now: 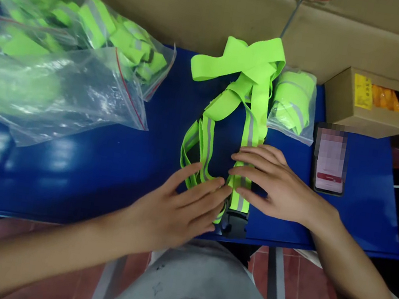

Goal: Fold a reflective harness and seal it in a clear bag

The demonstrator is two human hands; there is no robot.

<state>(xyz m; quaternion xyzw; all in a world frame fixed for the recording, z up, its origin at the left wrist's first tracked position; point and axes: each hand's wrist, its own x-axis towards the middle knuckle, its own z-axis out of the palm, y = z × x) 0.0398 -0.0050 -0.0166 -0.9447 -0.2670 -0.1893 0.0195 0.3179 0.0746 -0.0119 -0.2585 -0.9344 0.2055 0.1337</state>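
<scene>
A neon yellow-green reflective harness [251, 127] with grey stripes lies in loops on the blue table, nearest me at its black buckle [235, 223]. My right hand [273, 184] lies flat across the right-hand strap, its fingers stretched out and spread. Over the lower end of the left-hand loops rests my left hand [184, 208], fingers extended and thumb apart; its fingertips come close to those of my right hand. Part of the strap under the left fingers is hidden.
Clear zip bags [81, 85] with more neon straps lie at the left. Another bagged strap [294, 101] is beside the harness. At the right are a phone [330, 160] and a cardboard box [373, 104] with orange contents. A brown cardboard wall [214, 10] borders the back of the blue table [104, 175].
</scene>
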